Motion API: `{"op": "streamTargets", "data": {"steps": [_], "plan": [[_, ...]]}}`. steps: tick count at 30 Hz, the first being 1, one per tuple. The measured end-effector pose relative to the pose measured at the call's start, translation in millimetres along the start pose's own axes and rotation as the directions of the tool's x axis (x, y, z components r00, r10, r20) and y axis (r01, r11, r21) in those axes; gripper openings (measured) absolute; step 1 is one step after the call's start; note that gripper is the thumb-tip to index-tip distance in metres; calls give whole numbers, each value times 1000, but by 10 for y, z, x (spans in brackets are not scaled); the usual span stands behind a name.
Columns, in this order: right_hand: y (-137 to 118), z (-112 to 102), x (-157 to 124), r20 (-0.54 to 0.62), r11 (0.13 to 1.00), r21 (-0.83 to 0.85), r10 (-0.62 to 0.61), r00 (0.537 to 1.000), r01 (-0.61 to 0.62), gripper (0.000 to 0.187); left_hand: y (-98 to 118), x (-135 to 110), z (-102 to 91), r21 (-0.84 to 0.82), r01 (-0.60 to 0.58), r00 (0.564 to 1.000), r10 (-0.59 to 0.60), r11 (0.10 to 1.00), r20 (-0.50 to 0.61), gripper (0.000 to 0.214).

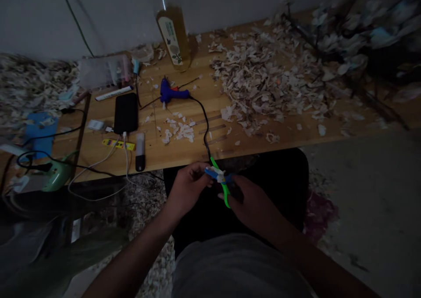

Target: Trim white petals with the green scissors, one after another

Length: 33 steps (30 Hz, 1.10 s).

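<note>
Over my lap, my right hand (pixel 250 197) grips a pair of scissors (pixel 225 188) with one bright green half and one blue half. Their blades are spread apart and point away and to the left. A small pale, petal-like piece (pixel 219 175) sits between the blades. My left hand (pixel 189 186) is closed at its fingertips beside the blue blade, apparently pinching the pale piece; the exact contact is dim. Just beyond the hands runs the table's front edge, with a purple-blue glue gun (pixel 173 92) lying further back and small pale scraps (pixel 180 131) in front of it.
A large heap of pale flakes (pixel 263 74) covers the right of the wooden table (pixel 171 155), near flowered branches (pixel 355 56). A bottle (pixel 173 34) stands at the back. Left lie a black phone (pixel 126 113), a yellow cutter (pixel 118 145), cables and a green device (pixel 57 175).
</note>
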State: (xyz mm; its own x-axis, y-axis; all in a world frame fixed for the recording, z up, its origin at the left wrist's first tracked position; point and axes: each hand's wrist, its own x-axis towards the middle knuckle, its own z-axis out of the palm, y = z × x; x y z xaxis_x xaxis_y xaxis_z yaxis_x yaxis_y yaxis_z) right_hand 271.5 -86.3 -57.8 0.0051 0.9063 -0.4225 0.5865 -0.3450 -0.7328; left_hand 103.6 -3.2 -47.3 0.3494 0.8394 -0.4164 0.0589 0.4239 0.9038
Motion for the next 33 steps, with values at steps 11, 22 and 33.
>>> {"op": "streamTargets", "data": {"steps": [11, 22, 33], "plan": [[-159, 187, 97, 10, 974, 221, 57, 998, -58, 25, -95, 22, 12, -173, -28, 989, 2, 984, -151, 19], [-222, 249, 125, -18, 962, 271, 46, 999, -40, 30, -137, 43, -1, -309, 26, 986, -76, 951, -148, 13], [-137, 305, 164, -56, 986, 158, 69, 996, -59, 39, -140, 52, -5, -374, 53, 987, -106, 926, -124, 15]]}}
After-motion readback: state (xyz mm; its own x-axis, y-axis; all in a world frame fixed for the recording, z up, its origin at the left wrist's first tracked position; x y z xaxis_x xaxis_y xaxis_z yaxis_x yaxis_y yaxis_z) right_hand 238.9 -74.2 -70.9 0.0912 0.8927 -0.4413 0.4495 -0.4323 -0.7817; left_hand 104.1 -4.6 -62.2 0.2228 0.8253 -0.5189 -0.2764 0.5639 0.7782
